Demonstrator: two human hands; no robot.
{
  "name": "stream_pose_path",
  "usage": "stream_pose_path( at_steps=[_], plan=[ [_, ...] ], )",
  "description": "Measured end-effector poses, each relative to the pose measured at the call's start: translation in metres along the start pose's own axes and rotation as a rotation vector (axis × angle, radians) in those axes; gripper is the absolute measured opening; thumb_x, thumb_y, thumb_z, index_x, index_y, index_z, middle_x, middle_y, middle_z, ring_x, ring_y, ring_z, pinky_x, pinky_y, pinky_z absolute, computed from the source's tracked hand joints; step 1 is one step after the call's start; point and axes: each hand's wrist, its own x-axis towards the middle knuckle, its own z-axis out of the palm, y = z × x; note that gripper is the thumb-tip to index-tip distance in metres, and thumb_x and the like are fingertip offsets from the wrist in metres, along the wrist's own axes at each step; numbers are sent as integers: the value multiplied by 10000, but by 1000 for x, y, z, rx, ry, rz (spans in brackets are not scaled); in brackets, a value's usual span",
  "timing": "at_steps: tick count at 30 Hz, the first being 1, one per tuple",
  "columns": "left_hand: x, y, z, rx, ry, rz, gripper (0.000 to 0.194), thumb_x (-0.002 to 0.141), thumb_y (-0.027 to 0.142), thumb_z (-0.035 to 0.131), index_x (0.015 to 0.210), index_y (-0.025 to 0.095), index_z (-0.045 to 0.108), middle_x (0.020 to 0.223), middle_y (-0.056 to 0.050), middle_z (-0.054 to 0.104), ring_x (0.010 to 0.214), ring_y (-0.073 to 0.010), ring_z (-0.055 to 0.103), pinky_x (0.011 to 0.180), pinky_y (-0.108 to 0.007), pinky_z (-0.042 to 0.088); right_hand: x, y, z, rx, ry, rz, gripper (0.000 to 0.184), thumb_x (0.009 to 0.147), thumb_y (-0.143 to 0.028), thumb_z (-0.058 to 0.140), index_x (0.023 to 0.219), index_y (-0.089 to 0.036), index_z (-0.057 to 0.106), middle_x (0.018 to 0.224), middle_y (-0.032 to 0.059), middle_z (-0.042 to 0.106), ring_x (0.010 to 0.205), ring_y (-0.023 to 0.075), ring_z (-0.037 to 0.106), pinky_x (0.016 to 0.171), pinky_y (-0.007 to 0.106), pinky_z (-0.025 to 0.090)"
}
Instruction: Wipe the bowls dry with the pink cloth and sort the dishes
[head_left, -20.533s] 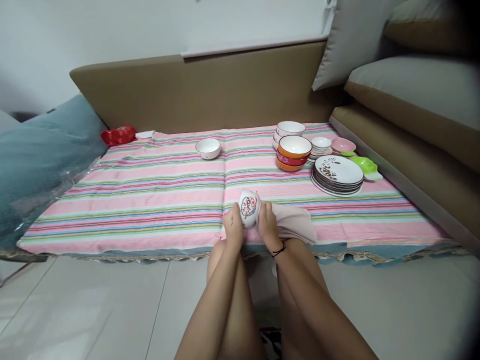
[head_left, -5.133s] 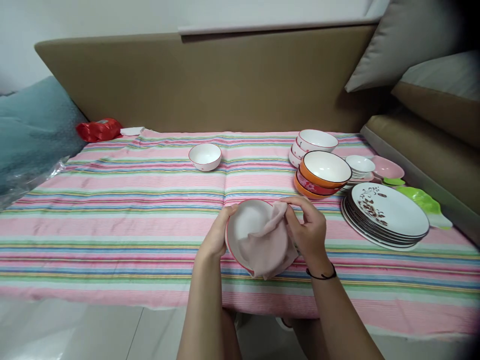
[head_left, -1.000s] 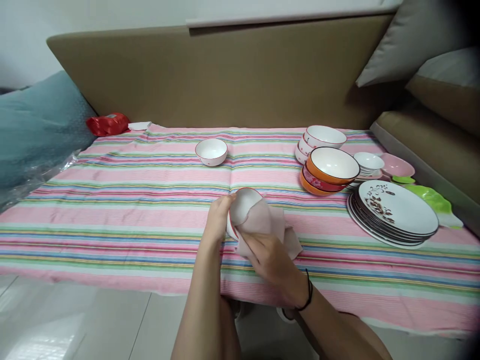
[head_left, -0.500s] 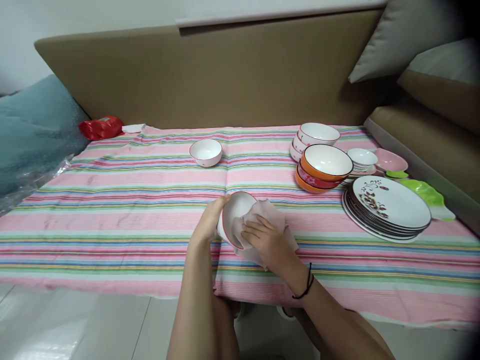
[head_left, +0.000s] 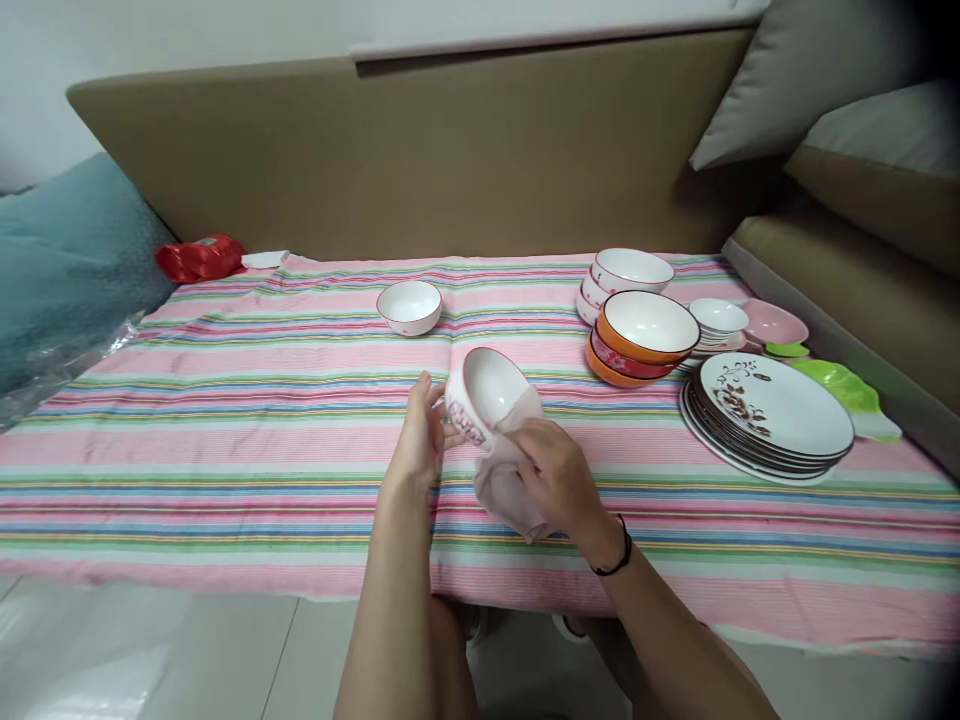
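white bowl w/ red rim (head_left: pixel 489 383) is up off the striped sheet (head_left: pixel 225 440), over its front half, approx midway btwn l & r edges. it's tilted, mouth up & a bit to the r, patterned outer wall showing on the l. l hand (head_left: pixel 417 432) is open at that wall: thumb up & apart, fingers stretched out under the bowl's side, touching or nearly, can't tell which. r hand (head_left: pixel 559 470) has its fingers closed on a pale pink rag (head_left: pixel 510 490), pinched at the rim's near r side, rest of it hanging loose.

bowl looks like glazed ceramic, so prob stiff, light-to-med weight, slick on the outside & breakable; a knock on the rim could chip it. best hold: l palm & fingers under the base, thumb over the rim, since the curved wall alone gives poor grip. rag is soft, thin & floppy; bunch it in the r fingers, thumb outside the rim, w/ the loose end kept clear.

another white bowl (head_left: pixel 411 318) sits nr the back edge, l of mid. orange & red bowls (head_left: pixel 649 340) & stacked plates (head_left: pixel 780 405) are twd the r edge, plates prob heavy as a pile.
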Motion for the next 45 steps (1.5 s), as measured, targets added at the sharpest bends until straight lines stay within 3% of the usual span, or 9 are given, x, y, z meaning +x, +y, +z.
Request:
stream_pose_path(
  at_steps=[3,6,10,15,20,26,36,41,45],
  plan=[
    [0,-3,5,116,-28,107,618,800,661,492,1197,202,609,1087,-94,674,649,-154,644,625,-302,526,1,1,-6,244,79,366,85,745,-173,535,670,-196,567,583,-20,537,560,142,476,501,252,392],
    [-3,-5,13,252,-94,194,557,792,561,602,1254,251,579,1235,-89,607,851,-180,659,733,-308,537,0,7,-10,566,150,599,41,691,-211,616,707,-189,585,606,-44,531,572,119,454,512,223,386],
    [-7,-7,23,262,-214,192,655,689,391,765,1287,276,523,1347,-100,532,934,-207,661,790,-334,535,-4,16,-9,893,211,712,103,671,-202,687,721,-186,599,669,-47,575,616,107,485,568,213,412],
    [-3,-10,23,271,-267,231,595,684,360,771,1226,238,559,1320,-114,558,896,-213,667,753,-333,541,-3,13,-10,1088,169,789,163,705,-299,717,797,-204,622,714,-34,623,600,108,520,546,208,436],
    [2,-12,23,300,-277,236,565,716,431,736,1211,211,575,1222,-103,621,870,-194,655,721,-299,547,-2,9,-9,1034,62,712,286,774,-343,633,1028,-215,605,882,14,669,684,138,576,585,229,467],
    [6,-17,24,317,-113,83,607,673,746,591,820,157,583,616,2,576,531,-135,578,500,-259,510,-11,5,-5,670,-103,653,176,827,-345,545,766,-181,564,664,-5,575,612,135,511,589,253,422],
    [5,-24,31,390,103,-97,641,729,791,459,676,171,614,548,-79,589,515,-216,580,466,-316,458,-8,-3,5,230,144,432,343,845,-349,543,577,-196,391,475,-63,369,442,73,340,445,222,257],
    [17,-32,28,188,181,-93,533,766,695,509,745,173,615,533,-30,546,515,-169,509,467,-275,384,-10,-4,7,123,48,230,307,875,-267,510,585,-186,453,516,-33,457,474,95,420,473,241,288],
    [26,-32,19,-22,137,-31,394,740,583,599,724,193,544,529,28,488,465,-102,398,451,-240,328,-8,1,5,45,-102,-5,182,888,-233,494,785,-159,626,710,49,659,645,171,596,573,282,432]
  ],
)
